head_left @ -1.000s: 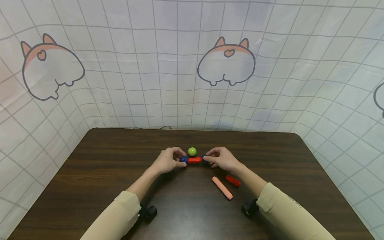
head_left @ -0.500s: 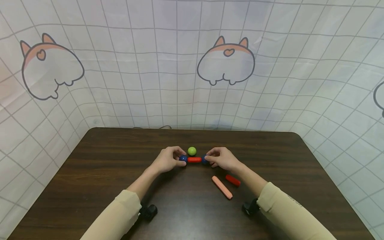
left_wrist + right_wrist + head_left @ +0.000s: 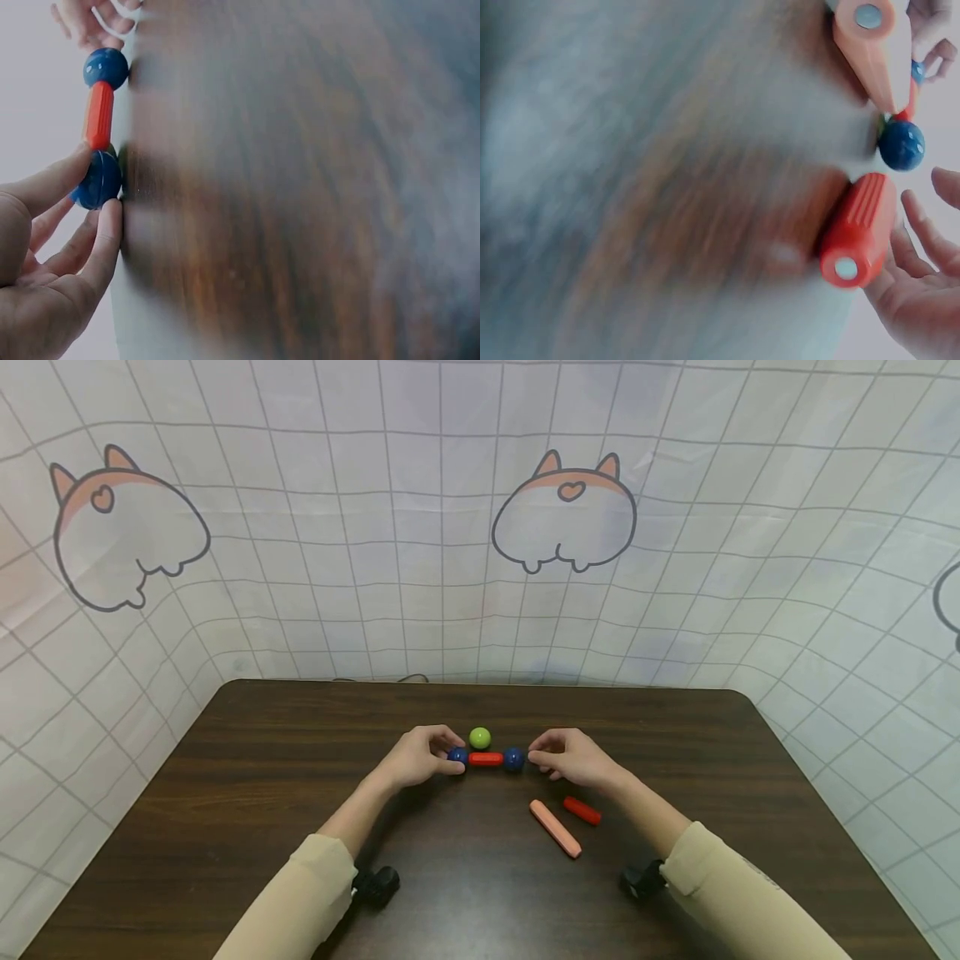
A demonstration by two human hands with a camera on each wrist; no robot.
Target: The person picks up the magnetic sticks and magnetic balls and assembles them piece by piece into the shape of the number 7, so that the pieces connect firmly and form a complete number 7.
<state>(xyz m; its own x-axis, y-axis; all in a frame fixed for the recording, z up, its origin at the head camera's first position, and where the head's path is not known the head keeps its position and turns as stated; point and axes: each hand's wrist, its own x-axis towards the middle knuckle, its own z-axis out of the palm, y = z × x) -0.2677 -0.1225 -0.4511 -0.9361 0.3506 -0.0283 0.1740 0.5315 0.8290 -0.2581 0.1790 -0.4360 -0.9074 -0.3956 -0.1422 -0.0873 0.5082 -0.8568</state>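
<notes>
A red rod [image 3: 486, 759] lies between two blue balls on the table, touching both. My left hand [image 3: 418, 755] pinches the left blue ball [image 3: 98, 181] between thumb and fingers. To the right of the other blue ball [image 3: 513, 759], my right hand [image 3: 576, 759] hovers a little apart from it, fingers loosely bent and holding nothing. A gap between that ball and the fingers also shows in the right wrist view. Just behind the red rod sits a light green ball [image 3: 480, 738].
Nearer the front, a longer peach-coloured rod [image 3: 555, 828] and a second red rod [image 3: 859, 229] lie by the right forearm. Both have a round silvery spot on the end. The dark wooden table [image 3: 247, 777] backs onto a grid-patterned curtain [image 3: 375, 527].
My right hand has let go of the right blue ball and moved a little to the right. The left hand keeps its pinch, and the balls and rods stay nearly in place.
</notes>
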